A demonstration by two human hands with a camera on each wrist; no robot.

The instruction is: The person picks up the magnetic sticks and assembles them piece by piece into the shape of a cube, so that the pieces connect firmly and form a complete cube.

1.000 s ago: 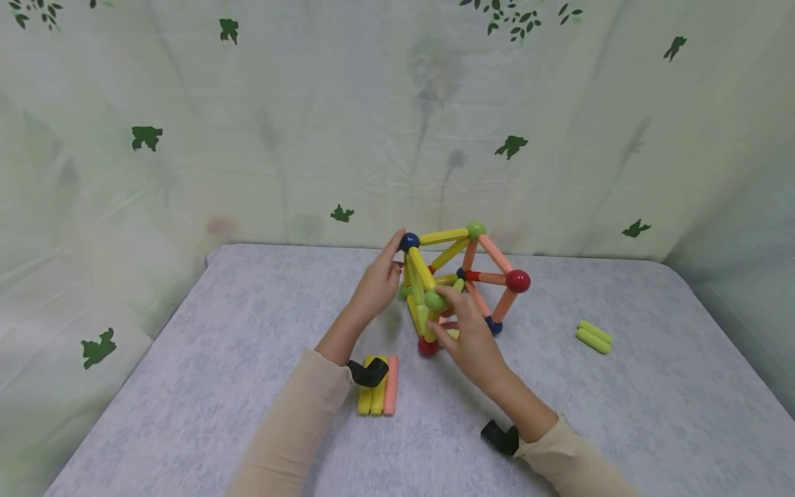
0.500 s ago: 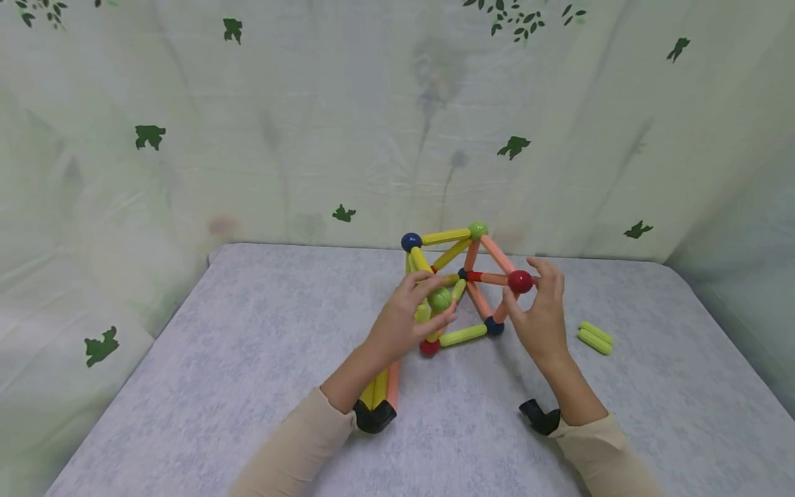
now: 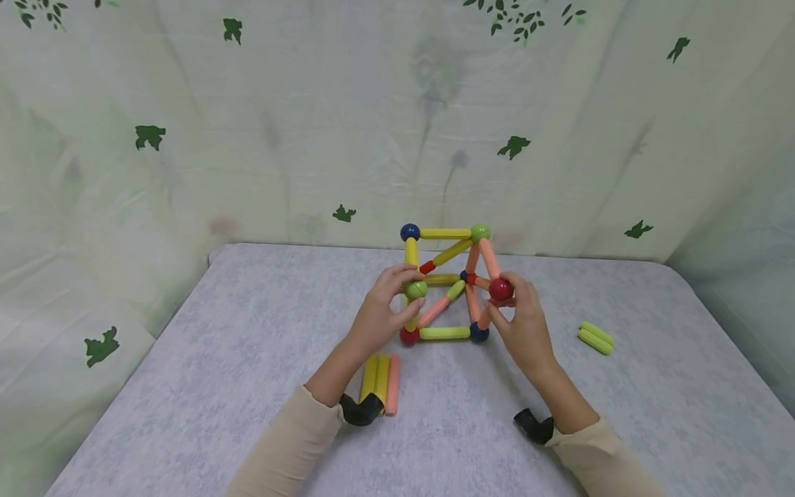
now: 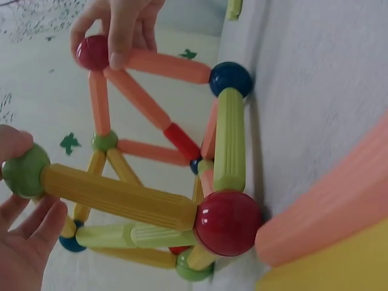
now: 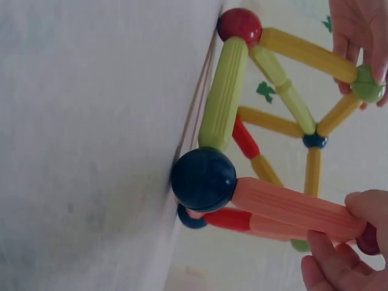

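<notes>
A frame of magnetic rods and balls [image 3: 446, 283] stands mid-table on the grey cloth. My left hand [image 3: 411, 293] pinches the green ball [image 3: 415, 289] at its near left top corner. That ball [image 4: 24, 171] caps a yellow rod [image 4: 115, 197] rising from a red ball [image 4: 227, 221]. My right hand [image 3: 500, 301] pinches the red ball [image 3: 500, 289] at the near right top corner, also visible in the left wrist view [image 4: 91, 51]. A light green rod [image 5: 223, 94] lies along the bottom from a blue ball [image 5: 203, 179].
Two yellow rods and a peach rod [image 3: 380, 376] lie side by side by my left wrist. Two light green rods [image 3: 595, 337] lie at the right. The grey table [image 3: 186, 386] is backed by a pale leaf-print curtain [image 3: 248, 138].
My left hand dropped from the top blue ball to the green ball. My right hand left the green ball and took the red one. The frame now stands squarer and more upright.
</notes>
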